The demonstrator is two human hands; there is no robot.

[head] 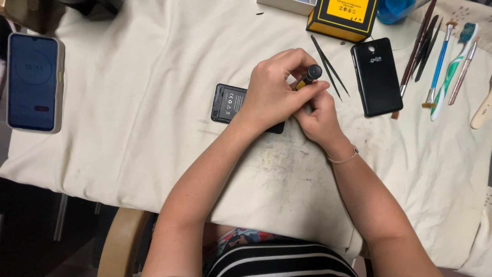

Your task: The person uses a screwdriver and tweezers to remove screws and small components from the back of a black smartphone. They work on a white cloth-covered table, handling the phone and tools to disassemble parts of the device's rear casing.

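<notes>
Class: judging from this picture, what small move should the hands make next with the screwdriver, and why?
Probably turn the screwdriver gently: the left hand pinches its black cap, the right hand steadies below, and its tip, hidden, seems set on the black device.

One head-worn view looks steeply down from close above at the cream cloth-covered desk [154,102], near edge and the wearer's lap at bottom.

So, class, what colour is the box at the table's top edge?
The box is yellow with black edges, seen best in the head view.
</notes>
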